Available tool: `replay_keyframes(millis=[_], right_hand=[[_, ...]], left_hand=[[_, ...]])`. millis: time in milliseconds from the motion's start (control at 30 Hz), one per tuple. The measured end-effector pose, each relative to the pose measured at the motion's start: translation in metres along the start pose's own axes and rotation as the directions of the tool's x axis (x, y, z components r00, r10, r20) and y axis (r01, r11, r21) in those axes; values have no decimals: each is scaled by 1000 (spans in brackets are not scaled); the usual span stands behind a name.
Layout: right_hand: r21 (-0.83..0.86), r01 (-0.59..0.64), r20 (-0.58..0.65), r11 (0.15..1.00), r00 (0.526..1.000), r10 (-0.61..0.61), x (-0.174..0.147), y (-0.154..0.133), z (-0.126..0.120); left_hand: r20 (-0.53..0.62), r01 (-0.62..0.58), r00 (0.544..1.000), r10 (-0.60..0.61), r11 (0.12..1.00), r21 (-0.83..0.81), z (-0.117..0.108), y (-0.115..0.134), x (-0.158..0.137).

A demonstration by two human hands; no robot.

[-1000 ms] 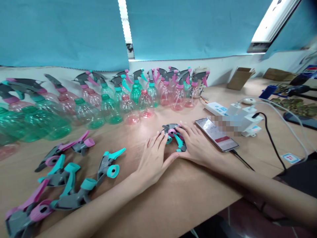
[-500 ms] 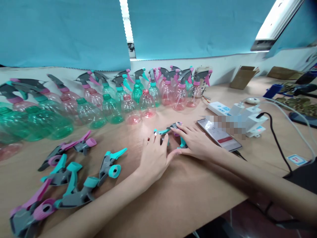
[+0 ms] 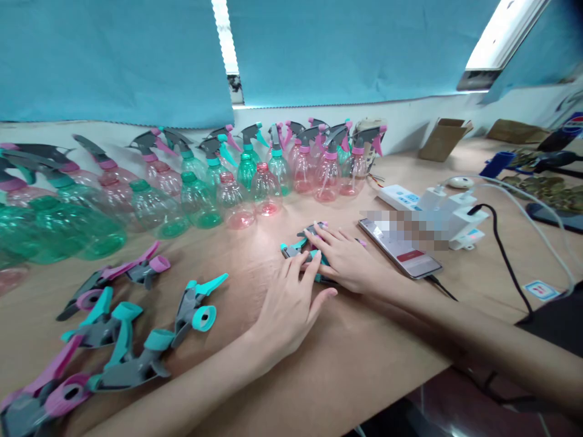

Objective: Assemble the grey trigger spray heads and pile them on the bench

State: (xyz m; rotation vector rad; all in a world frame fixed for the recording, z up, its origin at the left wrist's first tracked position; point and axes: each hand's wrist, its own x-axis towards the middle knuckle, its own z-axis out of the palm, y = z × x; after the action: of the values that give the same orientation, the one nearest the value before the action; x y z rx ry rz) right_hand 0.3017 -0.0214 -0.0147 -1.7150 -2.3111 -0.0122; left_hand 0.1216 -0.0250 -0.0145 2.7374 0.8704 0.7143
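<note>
In the middle of the table, my left hand [image 3: 289,306] lies palm down with its fingers stretched out and thumb apart. Its fingertips touch the near side of a small group of spray heads. One grey and turquoise spray head [image 3: 291,247] shows past those fingers. My right hand [image 3: 346,258] rests over the same group, fingers spread, covering much of it. Beyond its fingertips a grey and pink spray head [image 3: 311,229] is partly visible. Neither hand is closed around anything. How many spray heads lie beneath the hands is hidden.
Several loose spray heads [image 3: 132,367] lie at the left. Green and pink clear bottles [image 3: 200,203] line the back, some with spray heads, some uncapped. At the right are a phone [image 3: 396,246], a power strip [image 3: 396,199], chargers and cables [image 3: 501,255]. A cardboard box [image 3: 444,139] stands behind.
My left hand has shifted slightly toward me, its thumb now apart from my right hand. My right hand has spread over the spray heads, which sit closer together. The view has turned slightly.
</note>
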Motion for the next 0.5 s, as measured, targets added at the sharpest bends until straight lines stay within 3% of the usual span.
replay_keyframes(millis=[100,300,500], right_hand=[[26,-20,4,999,1000,20,-1,4,0],[127,92,16,988,995,-95,-11,8,-14],[147,-29,-117,989,992,46,-43,27,-40]], left_hand=[[-1,-3,1000,3,1000,-20,0,1,-2],[14,27,1000,-26,991,-128,-2,-4,-2],[15,-8,1000,10,991,-137,-10,-3,-14]])
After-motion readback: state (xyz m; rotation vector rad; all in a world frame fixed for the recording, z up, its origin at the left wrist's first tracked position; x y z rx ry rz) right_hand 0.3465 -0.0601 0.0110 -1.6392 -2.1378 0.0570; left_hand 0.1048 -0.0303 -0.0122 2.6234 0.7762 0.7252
